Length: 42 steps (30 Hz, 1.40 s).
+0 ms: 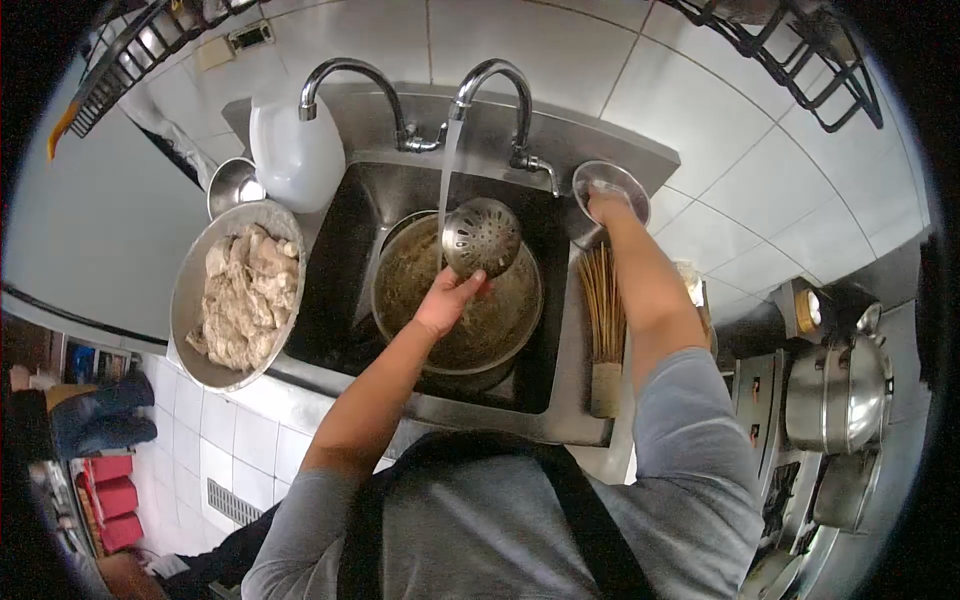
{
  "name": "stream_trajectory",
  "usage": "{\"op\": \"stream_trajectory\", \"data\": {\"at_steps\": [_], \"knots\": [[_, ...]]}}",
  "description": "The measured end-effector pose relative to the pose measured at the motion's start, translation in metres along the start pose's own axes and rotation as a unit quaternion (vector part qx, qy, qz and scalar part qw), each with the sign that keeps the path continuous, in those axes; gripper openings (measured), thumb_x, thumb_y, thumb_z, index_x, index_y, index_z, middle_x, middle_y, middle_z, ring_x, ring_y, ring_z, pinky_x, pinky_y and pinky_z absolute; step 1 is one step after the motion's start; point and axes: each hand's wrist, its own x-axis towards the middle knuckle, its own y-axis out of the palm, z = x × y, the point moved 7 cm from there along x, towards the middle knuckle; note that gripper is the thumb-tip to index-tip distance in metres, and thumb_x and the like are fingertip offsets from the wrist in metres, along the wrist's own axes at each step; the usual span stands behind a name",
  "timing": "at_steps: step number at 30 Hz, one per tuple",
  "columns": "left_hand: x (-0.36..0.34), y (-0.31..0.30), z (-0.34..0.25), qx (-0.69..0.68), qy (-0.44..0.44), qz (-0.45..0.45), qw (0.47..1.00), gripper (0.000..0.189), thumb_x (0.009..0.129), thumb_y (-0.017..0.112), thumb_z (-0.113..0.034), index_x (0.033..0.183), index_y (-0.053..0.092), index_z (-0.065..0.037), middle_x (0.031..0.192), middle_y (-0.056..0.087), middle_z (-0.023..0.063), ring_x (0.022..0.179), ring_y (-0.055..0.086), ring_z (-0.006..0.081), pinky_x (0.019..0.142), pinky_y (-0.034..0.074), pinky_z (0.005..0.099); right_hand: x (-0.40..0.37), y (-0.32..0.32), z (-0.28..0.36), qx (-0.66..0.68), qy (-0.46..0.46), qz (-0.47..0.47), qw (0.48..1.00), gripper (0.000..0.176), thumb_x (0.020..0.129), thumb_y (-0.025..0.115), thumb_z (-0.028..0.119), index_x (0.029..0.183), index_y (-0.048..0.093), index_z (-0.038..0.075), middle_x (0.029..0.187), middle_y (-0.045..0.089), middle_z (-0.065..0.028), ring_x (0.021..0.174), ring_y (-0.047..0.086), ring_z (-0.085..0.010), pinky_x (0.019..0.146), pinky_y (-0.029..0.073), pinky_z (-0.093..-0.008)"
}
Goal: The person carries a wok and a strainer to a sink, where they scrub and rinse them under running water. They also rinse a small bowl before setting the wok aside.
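Note:
My left hand point(450, 303) grips a round metal strainer point(482, 238) with slots and holes, tilted up over the sink. Its edge lies right by the stream of water from the running tap point(492, 75). Below it, in the sink, stands a large round pot point(532, 325) with a brownish, wet inside. My right hand point(606, 205) reaches into a small round bowl point(640, 195) at the back right corner of the sink; its fingers are mostly hidden there, and I cannot tell what they hold.
A large metal bowl point(180, 310) of pale raw meat point(250, 290) sits left of the sink point(340, 345), near a white plastic jug point(295, 150) and a small metal bowl point(232, 188). A bamboo brush point(603, 330) lies on the right ledge. Metal pots point(830, 395) stand farther right.

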Motion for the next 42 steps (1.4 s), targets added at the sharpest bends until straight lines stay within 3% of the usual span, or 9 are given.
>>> {"op": "stream_trajectory", "data": {"at_steps": [18, 21, 24, 26, 29, 34, 37, 40, 42], "knots": [[0.011, 0.006, 0.012, 0.04, -0.092, 0.018, 0.995, 0.039, 0.076, 0.059, -0.007, 0.114, 0.05, -0.004, 0.101, 0.058, 0.008, 0.095, 0.052, 0.0186, 0.082, 0.041, 0.0308, -0.212, -0.118, 0.194, 0.237, -0.268, -0.479, 0.802, 0.027, 0.065, 0.065, 0.033, 0.086, 0.061, 0.017, 0.104, 0.054, -0.01, 0.098, 0.047, -0.03, 0.081, 0.036, -0.0437], [0.003, 0.008, -0.012, 0.35, 0.252, -0.036, 0.902, 0.029, 0.079, 0.059, -0.01, 0.108, 0.054, -0.008, 0.089, 0.059, 0.0041, 0.082, 0.052, 0.0155, 0.076, 0.042, 0.0297, -0.235, -0.095, 0.228, 0.074, -0.457, -0.39, 0.796, 0.029, 0.065, 0.064, 0.035, 0.086, 0.063, 0.016, 0.102, 0.056, -0.0081, 0.1, 0.047, -0.0279, 0.083, 0.036, -0.043], [0.012, 0.009, 0.014, 0.379, 0.265, 0.031, 0.886, 0.027, 0.081, 0.057, -0.012, 0.108, 0.054, -0.01, 0.088, 0.059, 0.0069, 0.084, 0.054, 0.0192, 0.078, 0.042, 0.0321, -0.235, -0.121, 0.226, 0.08, -0.486, -0.353, 0.796, 0.029, 0.065, 0.063, 0.036, 0.086, 0.064, 0.016, 0.104, 0.056, -0.008, 0.102, 0.048, -0.0262, 0.085, 0.036, -0.0433], [0.01, 0.024, 0.011, 0.059, -0.113, 0.022, 0.992, 0.032, 0.081, 0.055, -0.012, 0.113, 0.052, -0.01, 0.093, 0.06, 0.0116, 0.096, 0.054, 0.0245, 0.089, 0.04, 0.0348, -0.213, -0.127, 0.216, 0.123, -0.429, -0.353, 0.822, 0.026, 0.067, 0.062, 0.037, 0.083, 0.066, 0.016, 0.104, 0.057, -0.0087, 0.103, 0.049, -0.0258, 0.087, 0.035, -0.0436], [0.014, 0.016, -0.014, 0.31, 0.216, -0.023, 0.925, 0.03, 0.084, 0.054, -0.013, 0.113, 0.05, -0.005, 0.098, 0.055, 0.0069, 0.087, 0.051, 0.0163, 0.074, 0.043, 0.0303, -0.241, -0.112, 0.232, 0.076, -0.533, -0.326, 0.777, 0.024, 0.072, 0.058, 0.034, 0.084, 0.066, 0.016, 0.107, 0.057, -0.0092, 0.105, 0.048, -0.0272, 0.089, 0.035, -0.0435], [-0.006, 0.032, -0.035, 0.11, -0.073, -0.023, 0.991, 0.052, 0.083, 0.057, -0.019, 0.129, 0.036, -0.007, 0.104, 0.053, 0.0052, 0.087, 0.049, 0.015, 0.074, 0.043, 0.0299, -0.204, -0.13, 0.212, 0.159, -0.403, -0.327, 0.84, 0.02, 0.074, 0.057, 0.03, 0.088, 0.066, 0.018, 0.112, 0.056, -0.0086, 0.11, 0.048, -0.0275, 0.093, 0.033, -0.0464], [0.009, 0.015, -0.019, 0.251, 0.13, 0.002, 0.959, 0.052, 0.084, 0.059, -0.021, 0.127, 0.036, -0.006, 0.096, 0.053, 0.0038, 0.079, 0.046, 0.0132, 0.07, 0.041, 0.0282, -0.252, -0.118, 0.24, 0.064, -0.511, -0.347, 0.784, 0.022, 0.076, 0.057, 0.031, 0.09, 0.066, 0.018, 0.11, 0.056, -0.0099, 0.109, 0.049, -0.0299, 0.092, 0.037, -0.0426], [-0.005, 0.019, -0.027, 0.189, 0.038, 0.002, 0.981, 0.046, 0.086, 0.056, -0.026, 0.123, 0.04, -0.005, 0.093, 0.055, 0.0054, 0.078, 0.048, 0.0152, 0.072, 0.04, 0.029, -0.18, -0.117, 0.203, 0.321, -0.312, -0.248, 0.859, 0.025, 0.079, 0.056, 0.036, 0.091, 0.066, 0.016, 0.107, 0.058, -0.0088, 0.102, 0.053, -0.0265, 0.087, 0.041, -0.0383], [-0.008, 0.02, -0.026, 0.086, -0.046, 0.0, 0.995, 0.044, 0.087, 0.052, -0.031, 0.12, 0.043, -0.003, 0.094, 0.056, 0.0071, 0.081, 0.05, 0.017, 0.075, 0.04, 0.0297, -0.124, -0.074, 0.172, 0.676, -0.187, -0.017, 0.713, 0.038, 0.087, 0.048, 0.038, 0.102, 0.061, 0.005, 0.103, 0.06, -0.0074, 0.09, 0.058, -0.017, 0.079, 0.046, -0.034]]}}
